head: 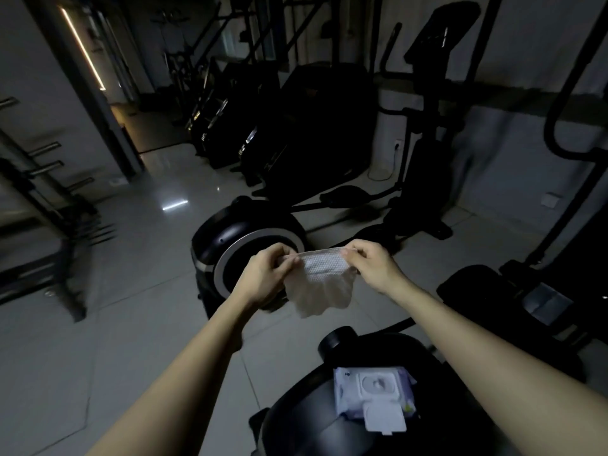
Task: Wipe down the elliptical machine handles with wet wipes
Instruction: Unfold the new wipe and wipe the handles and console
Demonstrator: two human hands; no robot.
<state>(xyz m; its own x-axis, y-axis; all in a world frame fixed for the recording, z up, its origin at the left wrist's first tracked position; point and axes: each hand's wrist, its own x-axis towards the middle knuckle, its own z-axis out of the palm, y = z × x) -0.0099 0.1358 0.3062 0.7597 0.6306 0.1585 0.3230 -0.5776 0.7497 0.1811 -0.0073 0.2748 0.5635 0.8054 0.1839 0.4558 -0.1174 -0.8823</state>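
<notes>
In a dim gym, above a tiled floor point(138, 311): one wipe point(324, 281) stretched between two hands, left hand point(266, 274) pinching its left top corner, right hand point(371, 263) pinching the right, rest hanging crumpled. Below, one wipe pack point(373, 401), lid flipped open, lying on a dark machine cover point(296, 419). Best now to pull the corners apart evenly, opening the sheet flat before reaching for a handle. Nearest handle point(390, 47) well apart, on one elliptical point(424, 133) by the wall.

No text, label or number is legible anywhere in this dim view.
</notes>
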